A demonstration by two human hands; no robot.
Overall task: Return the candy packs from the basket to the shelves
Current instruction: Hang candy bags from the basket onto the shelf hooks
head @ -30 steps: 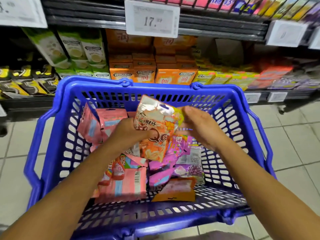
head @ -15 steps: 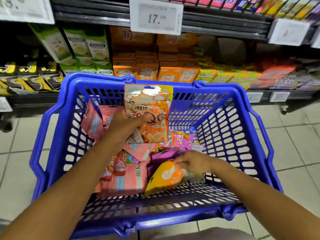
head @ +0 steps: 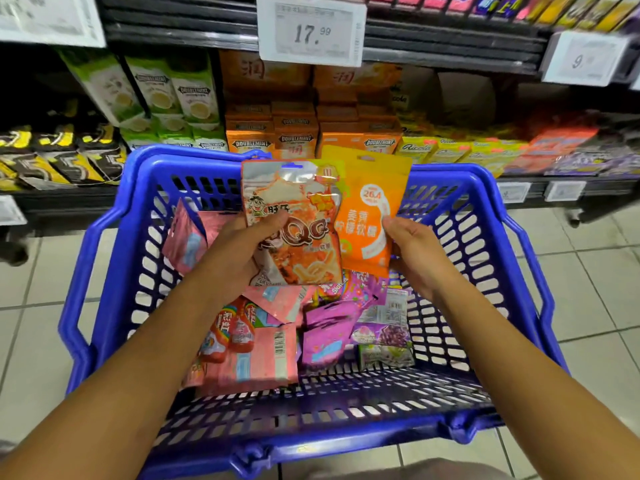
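Note:
A blue plastic basket sits in front of me, holding several candy packs: pink packs, purple packs and a grape pack. My left hand grips an orange-and-white QQ gummy pack upright above the basket. My right hand holds a plain orange candy pack upright beside it, partly tucked behind the QQ pack. Both packs are raised over the basket's far half.
Shelves stand behind the basket with green gum boxes, orange gum boxes, yellow boxes and black packs. A price tag reading 17.99 hangs above. Tiled floor lies on both sides.
My right hand picked the orange pack out of the basket and lifted it up next to the QQ pack. My left hand kept the QQ pack raised.

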